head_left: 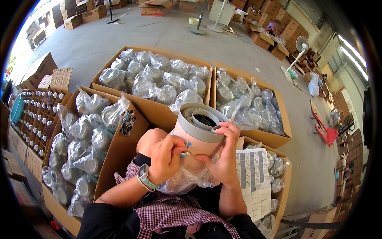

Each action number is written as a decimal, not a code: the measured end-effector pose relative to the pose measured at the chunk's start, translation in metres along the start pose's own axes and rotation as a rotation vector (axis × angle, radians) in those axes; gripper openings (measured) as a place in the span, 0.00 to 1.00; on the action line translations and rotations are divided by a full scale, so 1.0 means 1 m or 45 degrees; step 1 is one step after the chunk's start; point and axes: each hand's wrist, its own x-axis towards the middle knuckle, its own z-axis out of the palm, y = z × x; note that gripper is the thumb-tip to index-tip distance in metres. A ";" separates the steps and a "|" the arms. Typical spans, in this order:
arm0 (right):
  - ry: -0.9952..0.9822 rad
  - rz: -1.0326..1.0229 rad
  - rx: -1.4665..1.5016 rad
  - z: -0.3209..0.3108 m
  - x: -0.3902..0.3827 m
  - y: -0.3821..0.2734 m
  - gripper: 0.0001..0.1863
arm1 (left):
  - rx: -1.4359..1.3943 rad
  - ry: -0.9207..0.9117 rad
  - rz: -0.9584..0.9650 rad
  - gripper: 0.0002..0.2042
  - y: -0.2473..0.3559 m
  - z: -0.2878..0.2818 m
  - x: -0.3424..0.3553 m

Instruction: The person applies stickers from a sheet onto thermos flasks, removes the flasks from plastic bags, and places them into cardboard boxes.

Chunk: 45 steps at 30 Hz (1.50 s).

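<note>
A pink cylindrical container (201, 135) with a grey ringed end and a dark round hollow in it is held up in front of me, tilted slightly. My right hand (223, 157) grips its right side, thumb on the front and fingers up at the grey rim. My left hand (166, 154) is closed in a pinch against its front, on a small blue-and-white sticker-like piece (185, 154). Just above that, another small blue mark (188, 144) shows on the pink wall. Crumpled clear plastic bag (187, 179) hangs around the container's lower part.
Cardboard boxes of plastic-wrapped items surround me: far left (96, 88), far right (281, 134), left (104, 169) and right (283, 191). A printed sheet (254, 181) lies over the right box. Further left stands a divided crate (39, 119). A red trolley (327, 131) and fan (294, 59) stand on the floor.
</note>
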 end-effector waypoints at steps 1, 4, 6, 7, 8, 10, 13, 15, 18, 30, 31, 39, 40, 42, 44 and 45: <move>-0.002 0.008 0.003 0.000 0.000 -0.001 0.44 | -0.086 0.036 -0.049 0.05 0.000 0.001 -0.001; -0.008 -0.013 0.001 0.000 0.000 -0.001 0.44 | -0.282 0.104 -0.218 0.06 -0.002 0.003 -0.007; -0.001 -0.007 0.019 0.001 0.001 -0.001 0.44 | -0.295 0.074 -0.299 0.06 -0.008 0.001 -0.012; 0.005 -0.002 0.029 0.001 0.000 0.000 0.44 | -0.282 0.044 -0.308 0.06 -0.007 -0.001 -0.009; 0.005 0.002 0.031 0.001 0.000 0.000 0.44 | -0.234 -0.009 -0.258 0.06 -0.005 -0.004 -0.004; 0.003 0.010 0.036 0.001 0.000 0.000 0.44 | -0.151 -0.073 -0.184 0.06 0.003 -0.009 0.006; -0.006 0.007 0.021 0.001 0.001 0.001 0.44 | -0.133 -0.118 -0.127 0.05 0.008 -0.011 0.010; 0.000 0.027 0.017 -0.001 -0.001 0.001 0.43 | -0.230 -0.166 -0.107 0.04 0.002 -0.016 0.003; 0.003 0.075 0.064 -0.002 0.001 0.003 0.43 | -0.807 -0.102 -0.112 0.04 -0.002 -0.027 -0.017; -0.042 0.123 0.066 -0.003 0.000 0.001 0.43 | 1.007 -0.467 -0.731 0.10 -0.291 -0.087 -0.022; -0.045 0.116 0.045 -0.004 0.000 0.002 0.43 | 1.046 -0.525 -0.730 0.10 -0.294 -0.088 -0.017; -0.015 0.147 0.102 -0.006 -0.006 0.000 0.43 | 1.287 -0.726 -0.406 0.08 -0.300 -0.101 -0.013; -0.016 0.118 0.059 -0.008 -0.007 0.001 0.43 | 1.314 -0.754 -0.352 0.08 -0.294 -0.099 -0.011; -0.009 0.067 -0.038 -0.012 -0.008 0.004 0.43 | 1.441 -0.735 -0.219 0.07 -0.306 -0.104 -0.027; 0.027 0.041 -0.033 -0.013 -0.007 0.006 0.41 | 1.442 -0.739 -0.407 0.13 -0.319 -0.106 -0.040; 0.036 -0.082 -0.159 -0.012 -0.002 0.003 0.41 | 1.468 -0.696 -0.544 0.16 -0.321 -0.114 -0.049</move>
